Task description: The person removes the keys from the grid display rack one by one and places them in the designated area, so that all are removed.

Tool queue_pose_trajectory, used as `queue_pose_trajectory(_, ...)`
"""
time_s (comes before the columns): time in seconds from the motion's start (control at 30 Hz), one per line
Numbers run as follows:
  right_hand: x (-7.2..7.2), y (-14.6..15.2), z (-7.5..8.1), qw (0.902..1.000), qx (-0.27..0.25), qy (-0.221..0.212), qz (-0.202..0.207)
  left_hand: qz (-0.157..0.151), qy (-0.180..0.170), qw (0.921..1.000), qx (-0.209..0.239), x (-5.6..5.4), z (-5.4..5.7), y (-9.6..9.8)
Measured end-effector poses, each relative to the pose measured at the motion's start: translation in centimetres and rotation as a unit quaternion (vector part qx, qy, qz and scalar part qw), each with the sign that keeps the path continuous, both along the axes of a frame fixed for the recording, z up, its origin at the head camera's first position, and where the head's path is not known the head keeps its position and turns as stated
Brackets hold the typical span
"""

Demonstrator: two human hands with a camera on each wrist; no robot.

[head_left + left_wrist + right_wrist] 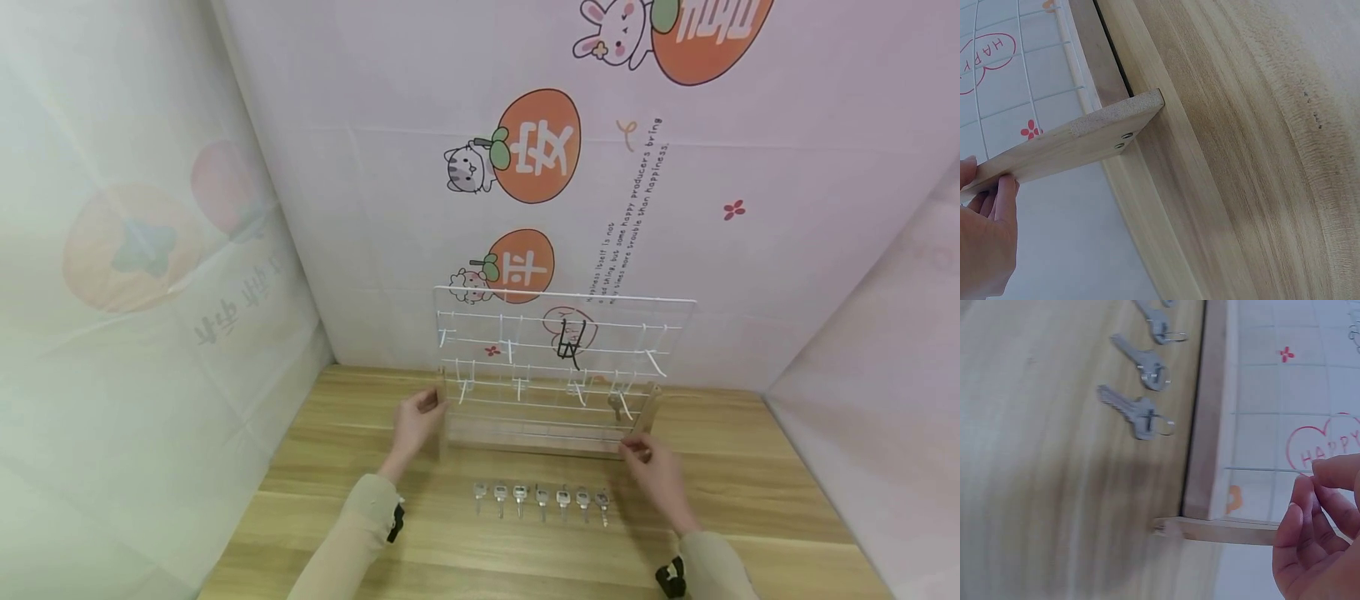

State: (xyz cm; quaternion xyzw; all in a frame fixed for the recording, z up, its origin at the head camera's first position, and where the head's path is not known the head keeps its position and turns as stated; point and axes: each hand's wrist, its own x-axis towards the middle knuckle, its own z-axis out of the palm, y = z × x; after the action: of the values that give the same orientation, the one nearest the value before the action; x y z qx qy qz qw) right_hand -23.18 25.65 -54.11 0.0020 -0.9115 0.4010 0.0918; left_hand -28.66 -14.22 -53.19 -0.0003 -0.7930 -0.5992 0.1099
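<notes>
A white wire-grid rack [551, 342] with wooden sides stands on the table, and several hooks hang on its grid. My left hand [417, 421] grips the rack's left wooden side; in the left wrist view the thumb and fingers lie on either face of that board [1079, 147]. At the right wooden side [1229, 532], my right hand [660, 475] has its fingers curled and bunched together, partly covering the board's edge. Several silver keys [542, 497] lie in a row before the rack. A key [617, 407] shows near the rack's right hooks.
Below everything is a wood-grain tabletop [360, 550]. A printed cloth wall [390, 250] rises close behind the rack, with other cloth walls at left [135, 400] and right [885, 350]. One black hook [570, 342] hangs among the white ones.
</notes>
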Motion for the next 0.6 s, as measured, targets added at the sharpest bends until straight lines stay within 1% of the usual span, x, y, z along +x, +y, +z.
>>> queue_pose_trajectory(0.1,-0.2,0.0,0.9,0.9999,-0.008,0.007,-0.003,0.0,-0.001,1.0,0.001,0.0,0.0,0.0)
queue_pose_trajectory(0.23,-0.6,-0.1,1.8,0.9995,-0.01,0.026,-0.018,0.001,0.001,1.0,0.0,0.0,0.0,0.0)
queue_pose_trajectory(0.33,-0.8,-0.2,2.4,0.9988,-0.025,0.03,-0.031,0.001,0.0,1.0,0.001,-0.1,0.0,0.0)
queue_pose_trajectory(0.47,-1.1,-0.5,3.1,0.997,-0.045,0.044,-0.045,0.002,0.002,1.0,0.001,-0.2,0.0,0.0)
queue_pose_trajectory(0.53,-1.3,-0.7,3.4,0.996,-0.045,0.056,-0.054,0.002,0.002,1.0,0.002,-0.1,0.0,0.0)
queue_pose_trajectory(0.6,-1.5,-0.8,3.6,0.9954,-0.045,0.059,-0.06,0.002,0.002,1.0,0.004,-0.1,0.0,0.0)
